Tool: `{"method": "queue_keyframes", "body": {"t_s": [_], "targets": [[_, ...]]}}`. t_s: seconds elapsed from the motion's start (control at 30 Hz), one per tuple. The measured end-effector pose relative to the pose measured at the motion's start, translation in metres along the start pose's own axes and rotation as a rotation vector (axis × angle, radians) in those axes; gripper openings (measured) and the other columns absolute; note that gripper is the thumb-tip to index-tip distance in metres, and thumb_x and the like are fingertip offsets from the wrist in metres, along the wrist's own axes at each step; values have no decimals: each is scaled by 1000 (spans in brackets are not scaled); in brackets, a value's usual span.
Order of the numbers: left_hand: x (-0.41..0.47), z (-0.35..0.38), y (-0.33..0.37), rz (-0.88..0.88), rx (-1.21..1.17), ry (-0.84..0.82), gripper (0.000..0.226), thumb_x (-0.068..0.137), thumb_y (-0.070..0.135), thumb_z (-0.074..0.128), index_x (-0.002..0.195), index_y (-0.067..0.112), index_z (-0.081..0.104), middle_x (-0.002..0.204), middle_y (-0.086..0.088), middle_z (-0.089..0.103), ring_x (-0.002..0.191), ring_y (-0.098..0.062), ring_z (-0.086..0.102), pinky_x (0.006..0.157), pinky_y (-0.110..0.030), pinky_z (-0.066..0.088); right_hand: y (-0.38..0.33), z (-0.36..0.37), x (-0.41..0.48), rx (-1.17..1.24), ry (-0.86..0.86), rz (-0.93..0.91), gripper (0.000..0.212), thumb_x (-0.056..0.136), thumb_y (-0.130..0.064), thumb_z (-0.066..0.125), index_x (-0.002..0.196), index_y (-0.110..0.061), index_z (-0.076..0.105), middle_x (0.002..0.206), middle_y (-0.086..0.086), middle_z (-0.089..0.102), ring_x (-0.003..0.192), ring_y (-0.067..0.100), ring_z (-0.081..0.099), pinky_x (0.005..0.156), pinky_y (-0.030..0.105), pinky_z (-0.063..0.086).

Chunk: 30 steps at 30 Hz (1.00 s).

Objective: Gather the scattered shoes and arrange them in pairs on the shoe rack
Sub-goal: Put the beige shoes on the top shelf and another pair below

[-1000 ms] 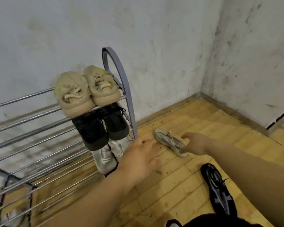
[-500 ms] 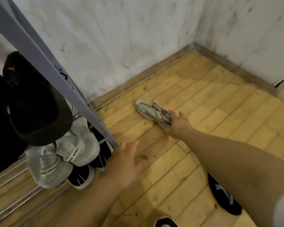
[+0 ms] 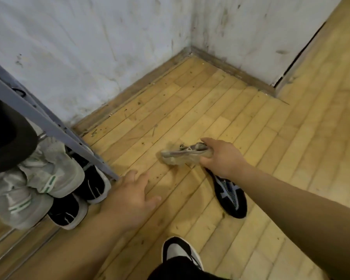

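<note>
Presently we find the right hand [image 3: 224,158] with fingers curled round the heel end of the grey shoe [image 3: 180,155], low over the floor [image 3: 210,102] and apart from the rack [image 3: 49,126]. The left hand [image 3: 131,197] is spread and holds nothing. We judge the shoe light, soft and easily crushed, so the firmer heel is the sound hold.

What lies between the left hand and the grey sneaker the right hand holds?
Only bare wooden floor, lightly shadowed, lies between the left hand and the grey sneaker in the grip of the right hand. The head view shows this.
</note>
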State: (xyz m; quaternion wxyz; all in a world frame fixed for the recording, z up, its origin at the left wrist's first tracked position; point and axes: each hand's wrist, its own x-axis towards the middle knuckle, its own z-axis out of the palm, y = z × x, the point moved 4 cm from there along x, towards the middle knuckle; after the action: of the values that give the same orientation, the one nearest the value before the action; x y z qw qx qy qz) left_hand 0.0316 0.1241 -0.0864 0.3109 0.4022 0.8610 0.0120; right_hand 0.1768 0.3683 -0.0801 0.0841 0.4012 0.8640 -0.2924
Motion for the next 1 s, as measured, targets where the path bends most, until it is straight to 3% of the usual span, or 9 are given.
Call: {"method": "queue_keyframes", "body": {"t_s": [0.1, 0.23, 0.37, 0.53, 0.63, 0.77, 0.87, 0.93, 1.0], "targets": [[-20, -15, 30, 44, 103, 5, 86, 92, 77, 38, 162, 37, 10, 170, -2, 9, 154, -30, 13, 119, -49, 26, 26, -26, -45, -3, -45, 56, 76, 76, -51, 62, 150, -37, 48, 137, -6, 63, 109, 18, 65, 87, 35, 58], [-59, -41, 47, 34, 139, 54, 86, 92, 77, 40, 162, 37, 12, 170, -2, 10, 155, -28, 15, 118, -50, 27, 22, -56, -89, -79, -81, 21, 76, 75, -56, 63, 147, -39, 49, 139, -8, 62, 122, 19, 58, 95, 34, 54], [-114, -70, 37, 17, 139, 100, 98, 79, 90, 31, 161, 37, 17, 162, -2, 29, 146, -26, 31, 113, -48, 38, -41, -81, -117, -162, -144, -186, 76, 79, -54, 67, 151, -38, 46, 153, -6, 50, 139, 20, 46, 107, 34, 44], [-207, -102, -23, -49, 193, 163, 111, 65, 103, 16, 158, 41, 23, 146, 8, 42, 136, -21, 42, 107, -40, 42, -173, -88, -152, -316, -208, -529, 72, 84, -58, 68, 149, -35, 50, 148, -6, 54, 133, 22, 51, 106, 39, 45], [-277, -103, -73, -126, 201, 130, 95, 79, 94, 29, 159, 46, 13, 159, 8, 32, 147, -24, 33, 116, -42, 35, -258, -74, -185, -463, -280, -725, 70, 89, -61, 65, 151, -34, 47, 152, -5, 50, 136, 22, 48, 103, 36, 43], [-366, -82, -136, -272, 204, 29, 108, 71, 100, 17, 162, 42, 2, 170, 2, 16, 154, -24, 21, 123, -40, 24, -345, -29, -244, -690, -348, -963, 73, 91, -64, 61, 154, -33, 43, 158, -3, 43, 140, 26, 45, 108, 41, 43], [-419, -52, -172, -339, 94, -13, 108, 71, 99, 25, 162, 43, 6, 168, 2, 20, 153, -25, 23, 121, -40, 26, -376, 18, -289, -788, -396, -1084, 74, 95, -62, 58, 158, -28, 38, 161, -2, 41, 144, 27, 42, 113, 43, 40], [-436, -29, -193, -385, 36, -76, 102, 79, 91, 38, 162, 40, 7, 168, -2, 21, 152, -28, 25, 120, -41, 28, -380, 50, -313, -797, -434, -1115, 71, 95, -58, 59, 156, -26, 41, 157, 0, 47, 140, 27, 46, 110, 43, 43], [-441, -13, -205, -408, 36, -120, 109, 74, 95, 35, 163, 38, 10, 166, -4, 26, 149, -30, 30, 117, -42, 33, -375, 82, -328, -815, -471, -1133, 65, 96, -54, 59, 152, -24, 46, 149, 2, 55, 133, 28, 51, 104, 44, 48]]}}
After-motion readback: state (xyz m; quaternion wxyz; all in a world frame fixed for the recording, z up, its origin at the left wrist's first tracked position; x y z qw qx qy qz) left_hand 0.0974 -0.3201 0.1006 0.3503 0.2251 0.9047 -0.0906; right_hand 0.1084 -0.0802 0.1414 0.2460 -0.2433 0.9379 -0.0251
